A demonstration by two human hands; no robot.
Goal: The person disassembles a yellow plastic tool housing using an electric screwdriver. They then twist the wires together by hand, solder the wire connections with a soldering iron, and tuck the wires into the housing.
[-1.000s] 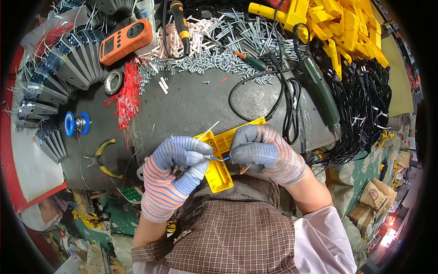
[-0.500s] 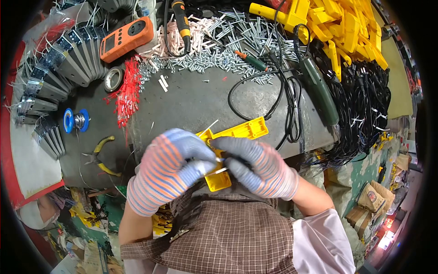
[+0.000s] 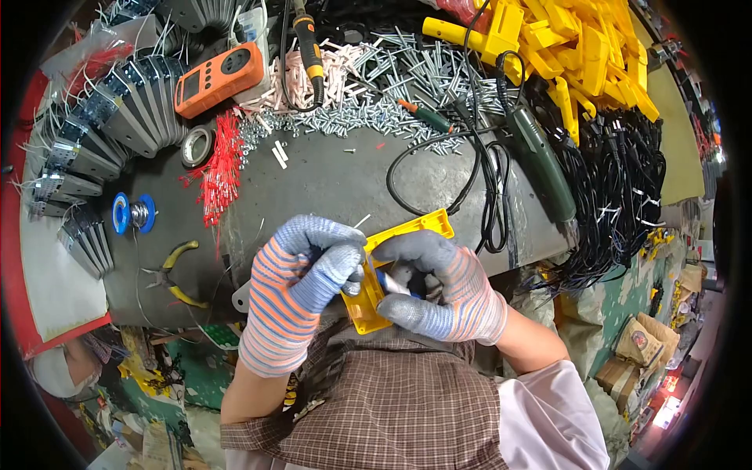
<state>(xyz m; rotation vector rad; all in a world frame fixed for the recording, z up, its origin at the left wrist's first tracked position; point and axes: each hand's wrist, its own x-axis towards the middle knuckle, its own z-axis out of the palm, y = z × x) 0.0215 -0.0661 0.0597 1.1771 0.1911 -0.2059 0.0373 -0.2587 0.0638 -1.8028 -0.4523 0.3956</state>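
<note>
A yellow plastic housing, an angled open shell, lies at the near edge of the table between my gloved hands. My left hand is closed, thumb and fingers pinched together at the housing's left side; whatever they hold is hidden. On the other side, my right hand curls around a small white-and-blue piece over the housing, thumb below and forefinger above. Its exact kind is not clear. Just left of my left hand, a grey tab with a hole shows at the table edge.
Yellow-handled pliers and a solder spool lie left. Red wires, an orange meter and heaped screws sit farther back. A green corded power tool, black cables and yellow housings are right.
My hands have moved apart, the left drawing back from the right. The white-and-blue piece now shows in my right hand. The whole view has shifted slightly.
</note>
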